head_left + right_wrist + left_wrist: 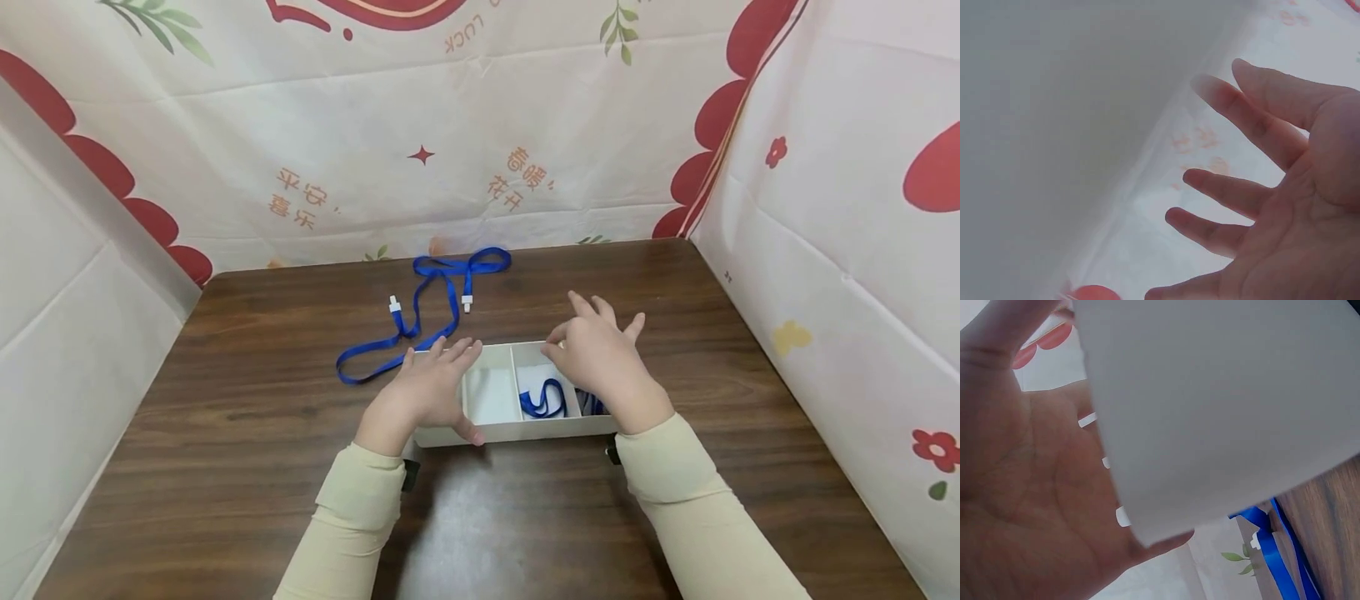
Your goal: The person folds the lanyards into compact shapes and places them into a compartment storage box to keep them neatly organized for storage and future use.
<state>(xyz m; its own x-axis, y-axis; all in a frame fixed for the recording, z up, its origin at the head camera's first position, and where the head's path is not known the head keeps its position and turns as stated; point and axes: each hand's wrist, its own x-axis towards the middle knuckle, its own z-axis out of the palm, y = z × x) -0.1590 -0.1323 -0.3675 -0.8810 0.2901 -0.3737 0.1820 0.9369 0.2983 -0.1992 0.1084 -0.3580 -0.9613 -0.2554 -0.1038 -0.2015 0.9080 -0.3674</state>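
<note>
A white divided box lies across the table in the head view. My left hand spans its left end, fingers spread towards the far wall and thumb at the near wall. In the left wrist view the box partly covers the fingers. My right hand is over the box's right part, thumb and index finger close together; the right wrist view shows nothing held. A coiled blue lanyard lies in one compartment. Dark blue strap shows in the rightmost compartment, partly hidden by the right hand.
Behind the box, blue lanyards with white plastic clips lie loosely on the brown wooden table. Printed white cloth hangs along the table's back and sides.
</note>
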